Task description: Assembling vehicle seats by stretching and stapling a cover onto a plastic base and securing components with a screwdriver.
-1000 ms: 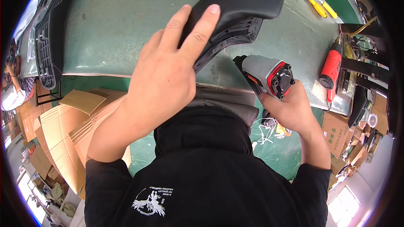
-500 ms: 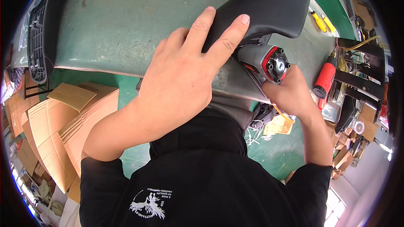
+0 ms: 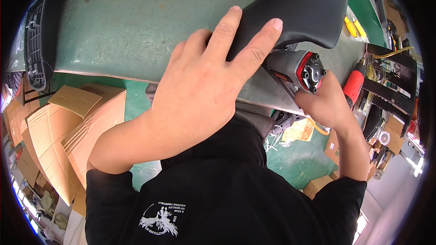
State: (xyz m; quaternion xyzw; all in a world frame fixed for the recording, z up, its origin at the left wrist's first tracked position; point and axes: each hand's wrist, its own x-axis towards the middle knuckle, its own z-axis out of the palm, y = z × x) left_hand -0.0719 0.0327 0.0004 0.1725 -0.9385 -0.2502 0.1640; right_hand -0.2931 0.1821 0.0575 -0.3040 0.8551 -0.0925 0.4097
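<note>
My left hand (image 3: 204, 72) lies across the near left edge of a black padded part (image 3: 299, 9) with a smooth, leather-like cover. Two fingers stretch over its top, while the others curl down its side and are partly hidden. Closed round the handle of a grey and red staple gun (image 3: 295, 68) is my right hand (image 3: 324, 100). The tool's nose points in under the near edge of the padded part, where its tip is hidden. An orange hose (image 3: 320, 129) hangs below the right hand.
The padded part rests over a green-topped table (image 3: 113, 27). A ribbed black part (image 3: 38, 45) stands at its left end. Right of the hands are a red power tool (image 3: 355, 84), yellow-handled tools (image 3: 350, 26) and a black rack (image 3: 390, 84). Cardboard boxes (image 3: 77, 127) stand at the lower left.
Both hands, the padded part and the staple gun have shifted slightly to the right. The right hand now overlaps more of the red power tool; both grips look the same.
</note>
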